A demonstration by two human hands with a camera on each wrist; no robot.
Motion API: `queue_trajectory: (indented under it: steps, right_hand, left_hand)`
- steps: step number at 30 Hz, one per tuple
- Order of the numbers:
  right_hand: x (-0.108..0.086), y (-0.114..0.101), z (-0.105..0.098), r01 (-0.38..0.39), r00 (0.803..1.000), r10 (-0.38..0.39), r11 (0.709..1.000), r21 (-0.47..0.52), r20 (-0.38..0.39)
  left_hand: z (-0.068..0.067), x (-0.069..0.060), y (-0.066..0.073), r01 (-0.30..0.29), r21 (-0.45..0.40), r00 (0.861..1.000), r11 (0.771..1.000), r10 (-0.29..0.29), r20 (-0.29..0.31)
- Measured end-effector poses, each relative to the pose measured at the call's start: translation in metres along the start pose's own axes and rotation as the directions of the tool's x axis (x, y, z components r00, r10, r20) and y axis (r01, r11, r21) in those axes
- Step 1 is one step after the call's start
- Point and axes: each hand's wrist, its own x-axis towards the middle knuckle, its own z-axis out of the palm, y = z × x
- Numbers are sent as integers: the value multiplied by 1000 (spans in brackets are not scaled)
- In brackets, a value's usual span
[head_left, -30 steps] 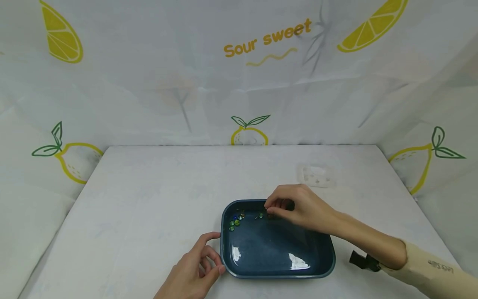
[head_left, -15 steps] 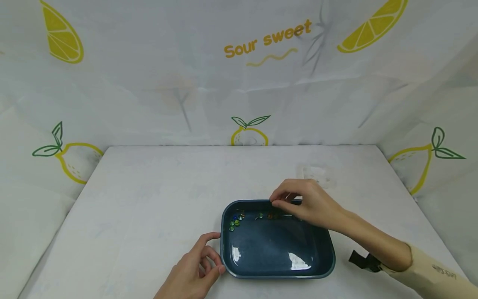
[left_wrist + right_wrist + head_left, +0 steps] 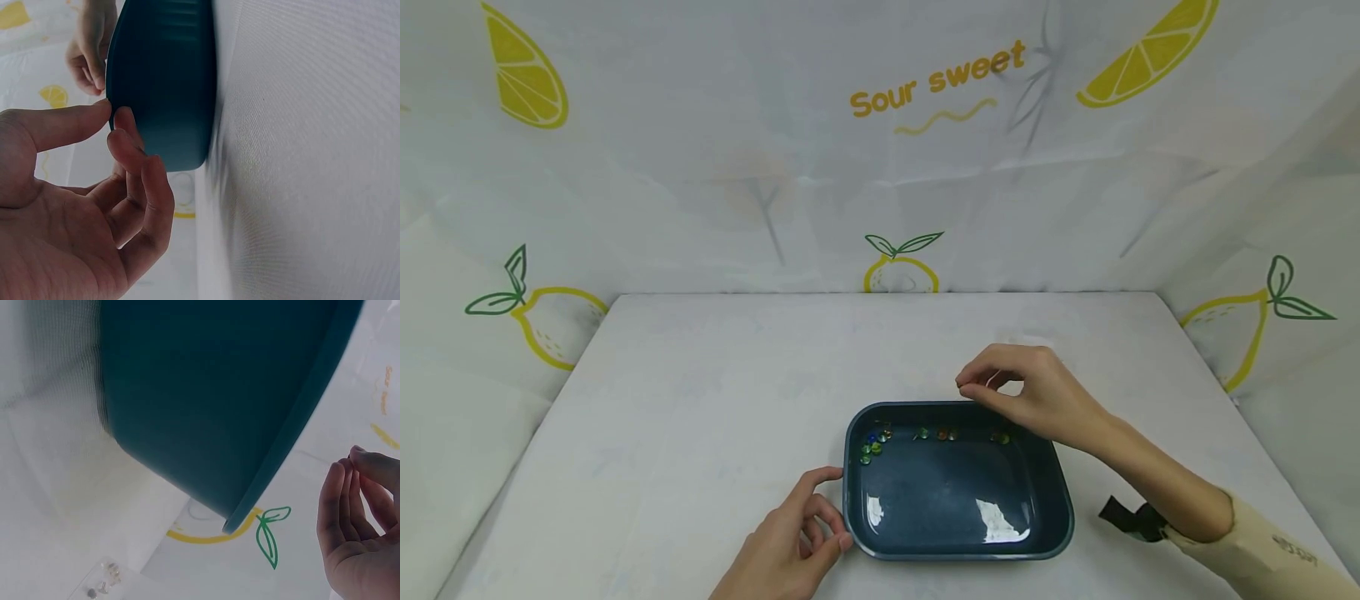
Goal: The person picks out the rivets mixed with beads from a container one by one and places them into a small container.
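Note:
A dark blue-green tray (image 3: 958, 500) stands on the white table. Along its back and left inner sides lie several small round glassy pieces, such as an orange one (image 3: 942, 434), a green one (image 3: 876, 447) and a blue one (image 3: 872, 437). My left hand (image 3: 793, 533) touches the tray's left rim with thumb and index fingertips, its other fingers loosely bent. Just beyond the back rim, my right hand (image 3: 1037, 392) pinches a tiny dark piece between thumb and fingertips. The right wrist view shows this hand (image 3: 362, 519) beside the tray, but the piece is too small to identify.
A clear plastic packet (image 3: 103, 581) with small pieces lies on the table behind the tray, mostly hidden by my right hand in the head view. White cloth with lemon prints (image 3: 901, 271) hangs behind and at both sides.
My right hand has risen out of the tray and moved back and right past its rim, uncovering pieces along the back side and covering much of the packet. The left hand stays put.

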Motion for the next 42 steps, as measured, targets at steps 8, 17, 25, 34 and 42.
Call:
queue_trajectory:
  steps: [8,17,25,34,42]
  right_hand:
    - [-2,5,-12,-50,997,47,998,-49,-60]
    - [-5,10,-23,-86,991,79,994,-64,-111]
    - [-5,15,-31,-98,986,89,994,-57,-140]
    - [-5,30,-36,-150,973,128,983,-103,-193]
    - [-9,46,-41,-204,956,177,974,-96,-233]
  left_hand:
    - [0,0,0,3,-2,1000,1000,-3,-1]
    - [1,1,1,14,-5,1000,1000,-14,-3]
    - [1,1,1,12,-14,1000,1000,-12,1]
    - [1,1,1,7,-7,1000,1000,-7,-3]
    - [1,1,1,0,-6,1000,1000,0,-8]
